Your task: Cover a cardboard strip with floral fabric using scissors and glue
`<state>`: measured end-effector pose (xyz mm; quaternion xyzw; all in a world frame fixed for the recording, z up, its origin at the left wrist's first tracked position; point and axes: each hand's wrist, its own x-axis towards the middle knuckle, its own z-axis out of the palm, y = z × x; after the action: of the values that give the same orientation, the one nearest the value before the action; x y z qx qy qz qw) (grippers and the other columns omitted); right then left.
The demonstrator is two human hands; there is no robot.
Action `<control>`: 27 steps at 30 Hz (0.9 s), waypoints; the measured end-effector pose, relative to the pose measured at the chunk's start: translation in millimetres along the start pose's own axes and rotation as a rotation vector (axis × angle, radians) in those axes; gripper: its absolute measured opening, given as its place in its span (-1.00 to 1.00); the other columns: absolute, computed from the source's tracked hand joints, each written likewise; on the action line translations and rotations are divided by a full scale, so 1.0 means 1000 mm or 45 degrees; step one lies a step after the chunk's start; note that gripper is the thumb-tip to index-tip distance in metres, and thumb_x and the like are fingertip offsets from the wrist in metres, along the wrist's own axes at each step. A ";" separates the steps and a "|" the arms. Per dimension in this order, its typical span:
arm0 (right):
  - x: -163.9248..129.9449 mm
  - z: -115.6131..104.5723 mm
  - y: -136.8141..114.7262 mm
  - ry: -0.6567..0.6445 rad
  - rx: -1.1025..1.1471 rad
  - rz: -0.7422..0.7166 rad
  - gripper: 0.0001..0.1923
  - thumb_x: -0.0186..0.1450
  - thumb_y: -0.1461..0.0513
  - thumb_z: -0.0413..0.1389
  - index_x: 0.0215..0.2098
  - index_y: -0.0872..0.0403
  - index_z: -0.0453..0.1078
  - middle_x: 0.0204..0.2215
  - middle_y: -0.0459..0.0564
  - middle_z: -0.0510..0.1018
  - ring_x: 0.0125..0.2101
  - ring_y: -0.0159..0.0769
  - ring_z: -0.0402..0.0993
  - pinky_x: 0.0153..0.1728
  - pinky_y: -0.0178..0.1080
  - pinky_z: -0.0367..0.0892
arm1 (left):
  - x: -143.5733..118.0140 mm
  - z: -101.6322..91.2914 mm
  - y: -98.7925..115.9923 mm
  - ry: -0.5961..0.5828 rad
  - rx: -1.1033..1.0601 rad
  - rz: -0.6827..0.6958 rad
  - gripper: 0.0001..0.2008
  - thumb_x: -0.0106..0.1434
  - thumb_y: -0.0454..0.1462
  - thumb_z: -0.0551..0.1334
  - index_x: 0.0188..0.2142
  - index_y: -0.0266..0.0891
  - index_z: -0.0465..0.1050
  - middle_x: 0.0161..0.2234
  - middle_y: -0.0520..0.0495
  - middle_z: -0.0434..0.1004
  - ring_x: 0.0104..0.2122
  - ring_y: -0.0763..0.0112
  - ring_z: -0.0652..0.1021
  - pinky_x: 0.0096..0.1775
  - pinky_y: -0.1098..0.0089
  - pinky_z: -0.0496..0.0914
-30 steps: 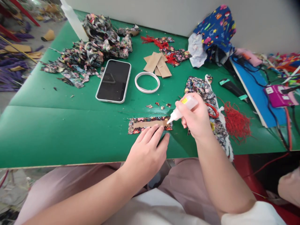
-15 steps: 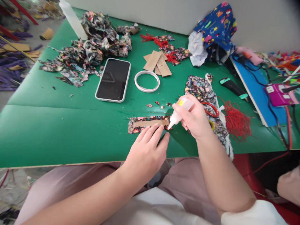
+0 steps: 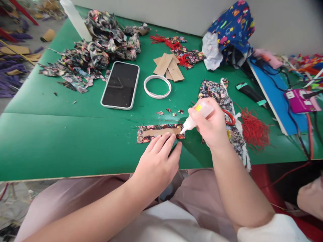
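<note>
A strip of dark floral fabric (image 3: 139, 136) lies on the green table, its edges folded over a brown cardboard strip (image 3: 151, 132). My left hand (image 3: 158, 158) rests on its lower edge, fingers stretched out flat. My right hand (image 3: 212, 126) is closed around a small white glue bottle (image 3: 189, 123) with a yellow label. The bottle tilts down to the left, and its nozzle tip is at the right end of the strip; whether it touches the fabric I cannot tell. Tiny fabric scraps (image 3: 174, 114) lie just beyond the strip.
Further back are a phone (image 3: 120, 85), a roll of white tape (image 3: 157, 96), cardboard pieces (image 3: 174, 70) and crumpled floral fabric (image 3: 98, 57). To the right lie red-handled scissors (image 3: 230, 117), red threads (image 3: 254, 131), a box cutter (image 3: 251, 94) and a blue board (image 3: 277, 101) with cables.
The glue bottle's nozzle has risen slightly, from the strip's lower right corner to higher on its right end. My left hand stays almost in place. The whole view has shifted a little.
</note>
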<state>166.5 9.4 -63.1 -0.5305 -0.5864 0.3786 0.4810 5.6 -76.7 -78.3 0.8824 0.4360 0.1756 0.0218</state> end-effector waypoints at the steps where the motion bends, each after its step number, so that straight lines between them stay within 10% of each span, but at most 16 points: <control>1: -0.001 0.000 -0.002 -0.018 0.016 -0.006 -0.77 0.13 0.12 0.18 -0.41 0.00 0.20 -0.53 -0.19 0.28 -0.57 -0.49 0.23 -0.55 -0.38 0.24 | 0.000 0.000 0.000 0.000 0.001 -0.001 -0.66 0.24 -0.30 0.09 -0.02 -0.31 0.42 0.01 -0.28 0.43 0.04 0.04 0.41 0.00 0.08 0.37; 27: -0.010 -0.012 -0.017 -0.316 -0.188 -0.208 -0.74 0.04 0.25 0.23 -0.35 -0.01 0.26 -0.45 -0.17 0.41 -0.49 -0.40 0.35 -0.48 -0.31 0.28 | 0.000 -0.001 0.000 0.009 0.005 0.003 -0.65 0.24 -0.28 0.10 0.00 -0.32 0.41 0.02 -0.26 0.43 0.04 0.05 0.40 0.01 0.09 0.36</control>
<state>173.8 -3.9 -45.2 -0.4641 -0.7087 0.3569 0.3936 5.2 -76.2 -77.8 0.8822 0.4355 0.1778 0.0184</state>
